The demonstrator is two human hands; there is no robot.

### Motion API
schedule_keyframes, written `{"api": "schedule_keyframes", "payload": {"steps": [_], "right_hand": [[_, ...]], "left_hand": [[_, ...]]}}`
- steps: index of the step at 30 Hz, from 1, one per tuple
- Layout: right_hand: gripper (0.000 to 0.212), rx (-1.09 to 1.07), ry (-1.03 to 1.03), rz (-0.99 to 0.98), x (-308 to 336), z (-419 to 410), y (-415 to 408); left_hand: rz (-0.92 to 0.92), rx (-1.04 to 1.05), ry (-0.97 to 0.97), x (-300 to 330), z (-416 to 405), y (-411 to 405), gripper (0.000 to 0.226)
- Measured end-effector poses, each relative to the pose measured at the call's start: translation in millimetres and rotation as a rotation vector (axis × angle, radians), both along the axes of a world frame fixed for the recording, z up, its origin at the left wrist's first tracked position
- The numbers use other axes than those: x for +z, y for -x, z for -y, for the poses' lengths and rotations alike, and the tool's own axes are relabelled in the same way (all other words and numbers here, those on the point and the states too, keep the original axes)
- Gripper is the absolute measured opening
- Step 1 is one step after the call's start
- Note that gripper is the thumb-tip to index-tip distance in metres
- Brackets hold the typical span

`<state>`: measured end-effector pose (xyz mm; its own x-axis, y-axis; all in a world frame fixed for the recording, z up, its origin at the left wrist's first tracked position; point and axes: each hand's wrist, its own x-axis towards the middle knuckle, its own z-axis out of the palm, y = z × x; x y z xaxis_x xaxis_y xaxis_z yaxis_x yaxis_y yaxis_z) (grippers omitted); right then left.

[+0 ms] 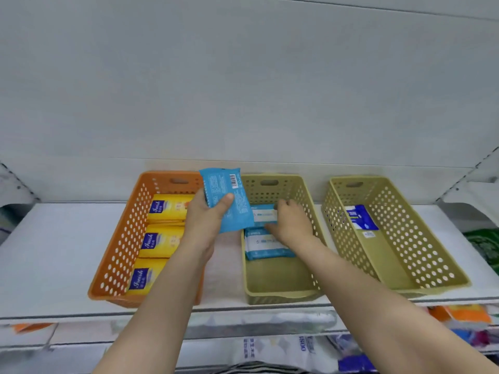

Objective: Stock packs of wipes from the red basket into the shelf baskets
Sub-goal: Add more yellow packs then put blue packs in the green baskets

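Observation:
My left hand (209,215) grips a light blue pack of wipes (229,198), back side up with its barcode showing, raised between the orange basket (121,238) and the middle olive basket (280,290). My right hand (290,221) reaches into the middle olive basket, fingers curled on a blue-and-white pack (263,214) at the back. A second such pack (266,245) lies in front of it. The orange basket holds three yellow packs (162,240) in a row. The red basket is out of sight.
A second olive basket (421,255) stands at the right with one dark blue pack (360,217) at its back. All three baskets sit on a white shelf (54,252). Packaged goods fill the shelf below (297,346). A shelf panel hangs overhead.

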<state>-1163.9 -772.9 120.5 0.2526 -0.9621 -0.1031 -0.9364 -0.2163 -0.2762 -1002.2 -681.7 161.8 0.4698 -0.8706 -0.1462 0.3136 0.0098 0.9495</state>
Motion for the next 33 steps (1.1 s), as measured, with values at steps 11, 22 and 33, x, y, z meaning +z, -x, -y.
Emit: {"api": "schedule_keyframes", "payload": {"steps": [11, 22, 33], "right_hand": [[0.014, -0.046, -0.411, 1.093, 78.8, -9.2, -7.1], [0.032, -0.228, -0.642, 1.447, 82.5, -0.6, 18.3], [0.031, -0.039, -0.453, 1.022, 71.1, 4.2, 33.8]], "left_hand": [[0.029, -0.095, 0.020, 16.0, 0.1, 25.2, 0.017], [0.689, -0.113, -0.011, 19.6, 11.7, 31.9, 0.042], [0.251, -0.008, 0.005, 10.2, 11.3, 29.5, 0.056]]}}
